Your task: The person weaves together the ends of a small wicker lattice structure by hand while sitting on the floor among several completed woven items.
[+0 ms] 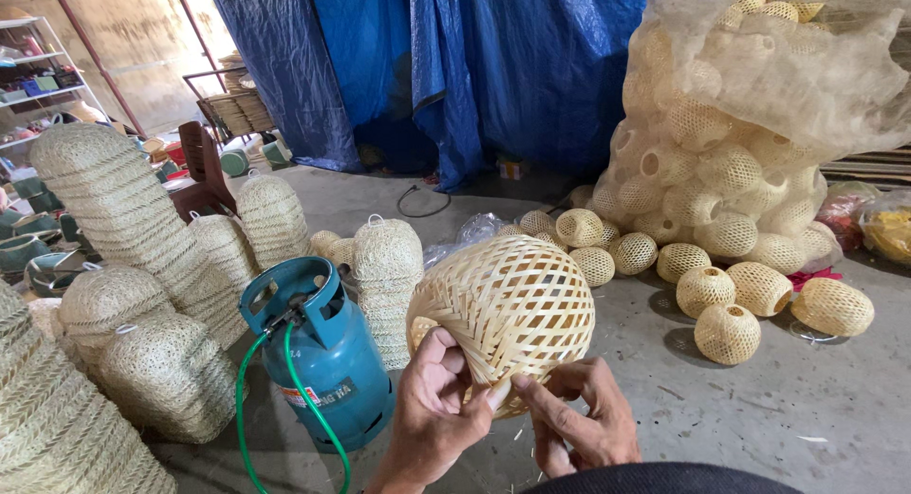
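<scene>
Big net sack (759, 105) of finished woven balls right of gas cylinder (323, 361), more loose on concrete floor (807, 409). Stacked woven shades (123, 228) left of cylinder. Woven bamboo ball (508, 309) held just right of cylinder; left hand (432, 409) gripping rim, right hand (579, 423) fingers pinched on lower edge. Looks mid-inspection, many apparently finished.
</scene>
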